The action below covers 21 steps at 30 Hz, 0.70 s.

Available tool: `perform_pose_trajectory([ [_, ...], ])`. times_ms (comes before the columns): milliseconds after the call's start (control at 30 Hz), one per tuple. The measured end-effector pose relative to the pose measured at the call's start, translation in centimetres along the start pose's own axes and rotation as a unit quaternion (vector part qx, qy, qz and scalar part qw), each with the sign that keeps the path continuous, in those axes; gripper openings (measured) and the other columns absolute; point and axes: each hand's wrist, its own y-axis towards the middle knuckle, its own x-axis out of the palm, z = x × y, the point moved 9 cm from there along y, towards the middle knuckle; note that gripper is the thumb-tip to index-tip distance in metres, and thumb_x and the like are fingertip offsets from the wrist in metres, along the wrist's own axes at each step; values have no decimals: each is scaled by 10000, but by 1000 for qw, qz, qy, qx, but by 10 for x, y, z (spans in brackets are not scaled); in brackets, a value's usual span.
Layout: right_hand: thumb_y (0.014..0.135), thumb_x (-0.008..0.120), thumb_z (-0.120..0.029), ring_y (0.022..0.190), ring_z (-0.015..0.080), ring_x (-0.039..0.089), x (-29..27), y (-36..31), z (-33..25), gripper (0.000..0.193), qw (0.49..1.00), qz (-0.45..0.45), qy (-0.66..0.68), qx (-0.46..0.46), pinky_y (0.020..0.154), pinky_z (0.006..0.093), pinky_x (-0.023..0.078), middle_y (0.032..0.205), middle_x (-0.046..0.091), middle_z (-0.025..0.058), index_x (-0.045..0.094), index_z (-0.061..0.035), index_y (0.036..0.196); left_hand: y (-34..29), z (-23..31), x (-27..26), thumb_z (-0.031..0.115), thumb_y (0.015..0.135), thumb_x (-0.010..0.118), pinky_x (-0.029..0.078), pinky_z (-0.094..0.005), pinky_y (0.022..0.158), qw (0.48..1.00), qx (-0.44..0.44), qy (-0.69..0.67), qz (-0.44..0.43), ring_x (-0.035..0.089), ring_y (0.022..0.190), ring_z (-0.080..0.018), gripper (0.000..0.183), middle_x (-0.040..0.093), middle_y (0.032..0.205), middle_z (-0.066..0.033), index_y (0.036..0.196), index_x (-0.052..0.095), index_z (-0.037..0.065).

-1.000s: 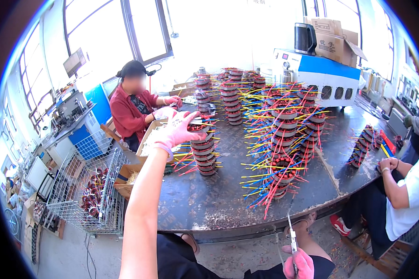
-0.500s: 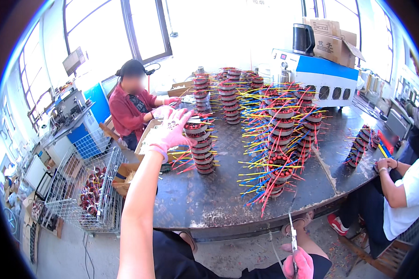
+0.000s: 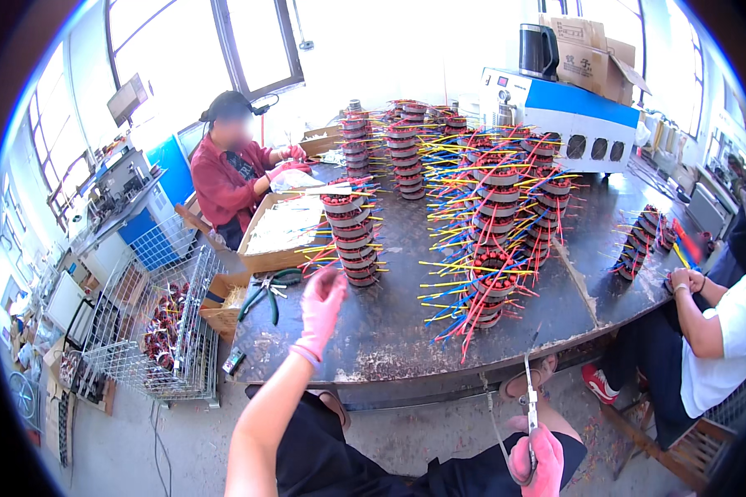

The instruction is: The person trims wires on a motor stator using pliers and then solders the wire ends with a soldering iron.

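Observation:
My left hand, in a pink glove, is over the table by the base of the nearest left stack of stator cores. Its fingers are curled together, and I cannot make out anything in them. Red and yellow wire ends stick out from that stack beside the fingertips. Low in front of the table edge, my right hand, also gloved in pink, grips a slim metal hand tool with a long thin tip pointing up. A pale cord or hose hangs beside it. More stator stacks with blue, yellow and red wires stand mid-table.
Green-handled pliers and a lighter lie at the table's left. Behind the pliers is a tray of white strips. A wire cart stands left. One co-worker sits far left, another right. A blue-white machine stands behind.
My left hand has drawn back and down from the top of the left stack, its spread fingers now curled. The pliers and tray are uncovered. My right hand has risen slightly with the tool.

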Motion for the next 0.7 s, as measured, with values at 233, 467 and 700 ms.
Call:
perform_pose_trajectory([
  [233, 1015, 463, -330, 380, 82, 272, -14, -1, 5, 385, 1000, -20, 6, -10, 348, 241, 171, 513, 358, -8, 379, -137, 693, 4, -76, 31, 61, 796, 739, 554, -313, 669, 988, -99, -41, 115, 604, 967, -197, 910, 420, 1382, -143, 1521, 192, 126],
  [467, 1020, 456, -320, 380, 84, 273, -25, 5, -1, 378, 1000, 3, 28, 2, 345, 239, 177, 518, 361, -5, 380, -140, 696, 33, -77, 34, 245, 648, 816, 370, -392, 1075, 950, -30, 275, 145, 454, 1287, -345, 1121, 417, 1408, -232, 1512, 136, 22],
  [700, 1017, 466, -306, 381, 83, 285, -27, 14, -4, 362, 1000, 12, 15, 12, 341, 237, 178, 521, 364, -7, 404, -120, 713, 46, -80, 35, 321, 626, 862, 377, -397, 1064, 927, -42, 334, 164, 469, 1282, -324, 1101, 468, 1390, -200, 1479, 230, 25],
])
